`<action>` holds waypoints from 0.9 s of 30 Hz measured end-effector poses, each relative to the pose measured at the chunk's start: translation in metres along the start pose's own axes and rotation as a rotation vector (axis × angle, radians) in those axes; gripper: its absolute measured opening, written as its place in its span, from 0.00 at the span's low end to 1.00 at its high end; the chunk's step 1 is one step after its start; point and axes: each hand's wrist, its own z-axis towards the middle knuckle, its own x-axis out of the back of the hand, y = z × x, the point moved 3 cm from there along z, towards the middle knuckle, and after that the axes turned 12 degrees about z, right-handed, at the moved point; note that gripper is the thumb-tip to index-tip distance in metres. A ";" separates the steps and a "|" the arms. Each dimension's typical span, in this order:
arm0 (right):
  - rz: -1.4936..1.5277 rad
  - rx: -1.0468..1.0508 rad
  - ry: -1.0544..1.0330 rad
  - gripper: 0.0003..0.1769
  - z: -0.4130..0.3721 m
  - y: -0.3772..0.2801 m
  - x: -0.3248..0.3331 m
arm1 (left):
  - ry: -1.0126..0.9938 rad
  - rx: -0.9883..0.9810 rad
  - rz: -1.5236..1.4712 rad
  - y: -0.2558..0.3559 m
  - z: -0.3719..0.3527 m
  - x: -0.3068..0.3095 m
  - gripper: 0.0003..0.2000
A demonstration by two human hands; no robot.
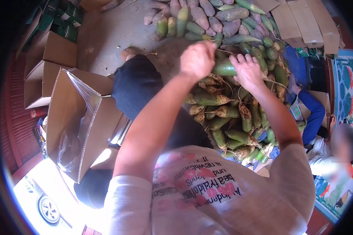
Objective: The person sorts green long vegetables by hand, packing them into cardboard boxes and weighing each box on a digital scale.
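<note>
A long green radish lies across the near edge of a heap of similar radishes, many with brown, dried tops and thin roots. My right hand grips it from above, with the fingers wrapped over its right part. Just left of it, my left hand is closed like a fist near the radish's left end. Whatever the left fingers hold is hidden, and a thin stringy strand shows beside them.
Purple and green radishes cover the floor ahead. Open cardboard boxes stand at the left, and flattened cardboard lies at the upper right. Another person sits at the right beside a scale. My dark-clad knee is left of the heap.
</note>
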 end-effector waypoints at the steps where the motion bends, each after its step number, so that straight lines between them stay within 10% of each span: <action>1: -0.001 -0.036 -0.018 0.42 0.001 0.011 -0.024 | -0.083 0.111 0.027 -0.013 0.006 -0.003 0.12; 9: 0.402 -0.099 0.072 0.52 -0.012 0.004 -0.018 | -0.290 0.455 -0.100 -0.055 0.008 -0.031 0.26; 16: 1.017 -0.292 0.098 0.42 0.003 0.024 -0.040 | 0.062 0.334 -0.358 -0.052 0.007 0.010 0.22; 20: 1.732 -0.670 0.069 0.42 -0.002 0.046 -0.057 | 0.219 0.202 -0.692 -0.050 0.022 0.069 0.19; 27: 2.405 -0.455 0.124 0.29 -0.017 0.046 -0.031 | 0.468 0.063 -0.739 -0.059 -0.046 0.267 0.18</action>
